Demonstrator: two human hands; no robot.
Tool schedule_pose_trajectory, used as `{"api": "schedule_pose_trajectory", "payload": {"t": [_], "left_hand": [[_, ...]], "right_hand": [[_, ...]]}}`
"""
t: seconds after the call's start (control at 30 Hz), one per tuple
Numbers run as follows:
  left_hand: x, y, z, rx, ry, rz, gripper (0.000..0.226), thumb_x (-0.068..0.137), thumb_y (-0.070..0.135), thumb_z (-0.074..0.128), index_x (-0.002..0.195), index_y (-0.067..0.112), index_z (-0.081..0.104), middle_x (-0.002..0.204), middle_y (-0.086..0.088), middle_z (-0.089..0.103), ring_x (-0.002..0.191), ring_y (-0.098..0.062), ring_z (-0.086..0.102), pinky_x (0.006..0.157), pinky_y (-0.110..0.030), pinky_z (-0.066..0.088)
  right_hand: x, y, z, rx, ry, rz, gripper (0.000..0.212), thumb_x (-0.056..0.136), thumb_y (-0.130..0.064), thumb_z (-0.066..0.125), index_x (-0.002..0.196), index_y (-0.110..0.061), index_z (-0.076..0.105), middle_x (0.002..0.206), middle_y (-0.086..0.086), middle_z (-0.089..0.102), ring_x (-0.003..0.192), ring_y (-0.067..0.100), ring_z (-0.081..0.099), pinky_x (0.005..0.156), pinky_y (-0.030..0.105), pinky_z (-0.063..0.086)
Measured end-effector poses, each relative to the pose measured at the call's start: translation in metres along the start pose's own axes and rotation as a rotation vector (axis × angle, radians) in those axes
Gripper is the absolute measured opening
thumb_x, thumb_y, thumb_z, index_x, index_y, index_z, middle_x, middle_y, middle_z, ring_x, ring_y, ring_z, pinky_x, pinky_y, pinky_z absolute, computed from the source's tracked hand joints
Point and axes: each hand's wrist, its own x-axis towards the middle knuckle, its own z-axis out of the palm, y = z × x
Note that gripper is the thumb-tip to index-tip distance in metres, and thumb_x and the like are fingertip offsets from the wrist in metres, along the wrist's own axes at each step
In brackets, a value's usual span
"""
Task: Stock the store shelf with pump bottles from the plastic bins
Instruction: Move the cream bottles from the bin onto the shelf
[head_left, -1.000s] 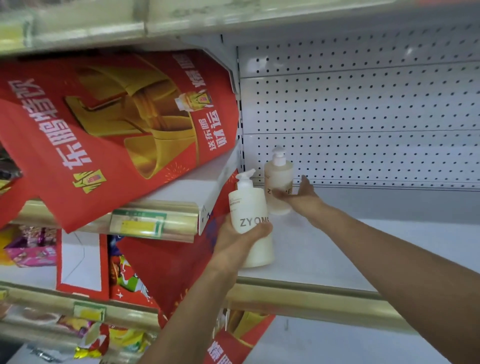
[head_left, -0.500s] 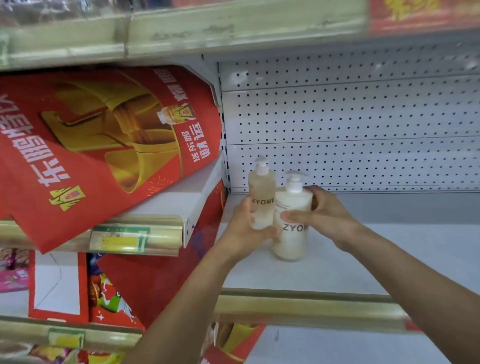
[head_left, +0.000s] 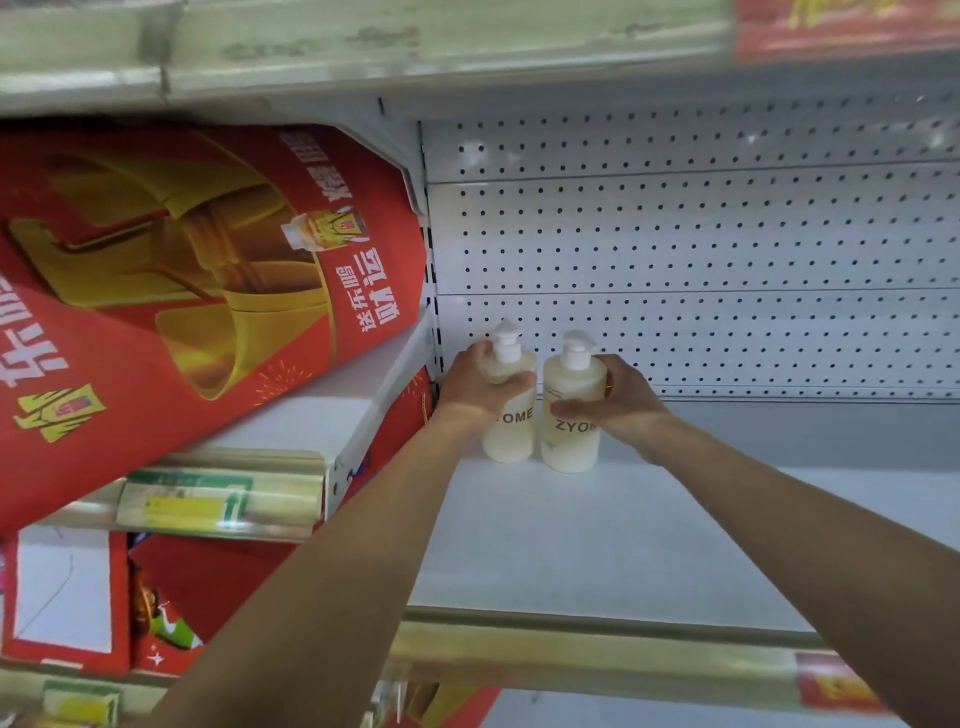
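Two cream pump bottles with white pump heads stand upright side by side at the back left of the white shelf (head_left: 597, 545), near the pegboard wall. My left hand (head_left: 475, 387) wraps the shoulder of the left bottle (head_left: 511, 431). My right hand (head_left: 618, 405) grips the right bottle (head_left: 569, 441) from its right side. Both bottles rest on the shelf and nearly touch each other. The plastic bins are out of view.
A large red and gold cardboard display (head_left: 197, 291) leans over the neighbouring shelf on the left. The white pegboard back wall (head_left: 701, 249) rises behind the bottles. A gold price rail (head_left: 597, 660) runs along the shelf's front edge. Another shelf hangs overhead.
Both bottles have been pushed back toward the pegboard wall and now stand level side by side. My left hand has slid up to the left bottle's shoulder.
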Motion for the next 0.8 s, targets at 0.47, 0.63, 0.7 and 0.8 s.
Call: {"api": "schedule_pose_trajectory", "payload": {"t": [0.47, 0.63, 0.7, 0.8], "left_hand": [[0.002, 0.0, -0.002, 0.116, 0.005, -0.009, 0.063, 0.08, 0.04, 0.075, 0.133, 0.015, 0.051, 0.13, -0.005, 0.054, 0.117, -0.023, 0.054, 0.097, -0.039, 0.046], [-0.025, 0.01, -0.01, 0.069, 0.025, -0.078, 0.072, 0.089, 0.032, 0.068, 0.147, 0.014, 0.032, 0.141, -0.007, 0.041, 0.129, -0.023, 0.044, 0.101, -0.03, 0.036], [-0.054, 0.015, -0.017, 0.056, 0.067, -0.031, 0.057, 0.091, 0.027, 0.067, 0.14, 0.012, 0.042, 0.115, 0.001, 0.048, 0.107, -0.017, 0.049, 0.09, -0.025, 0.038], [-0.1, 0.008, -0.027, 0.104, 0.096, 0.108, 0.049, 0.089, 0.027, 0.068, 0.134, 0.015, 0.051, 0.12, 0.0, 0.055, 0.112, -0.016, 0.052, 0.097, -0.027, 0.043]], "right_hand": [[0.025, 0.009, 0.009, -0.073, 0.001, 0.024, 0.07, 0.064, -0.029, 0.087, 0.118, -0.017, 0.046, 0.107, -0.004, 0.059, 0.098, 0.016, 0.06, 0.077, 0.032, 0.05], [0.005, 0.002, 0.0, -0.026, 0.085, 0.062, 0.076, 0.083, -0.039, 0.072, 0.145, -0.02, 0.032, 0.138, 0.0, 0.046, 0.124, 0.018, 0.048, 0.096, 0.031, 0.04], [-0.017, -0.002, -0.004, -0.087, 0.18, -0.006, 0.062, 0.088, -0.037, 0.066, 0.141, -0.021, 0.039, 0.14, -0.001, 0.045, 0.125, 0.016, 0.047, 0.096, 0.03, 0.039], [-0.064, -0.007, 0.0, -0.314, 0.247, -0.189, 0.048, 0.091, -0.033, 0.062, 0.134, -0.02, 0.047, 0.136, -0.003, 0.049, 0.122, 0.014, 0.05, 0.098, 0.037, 0.044]]}}
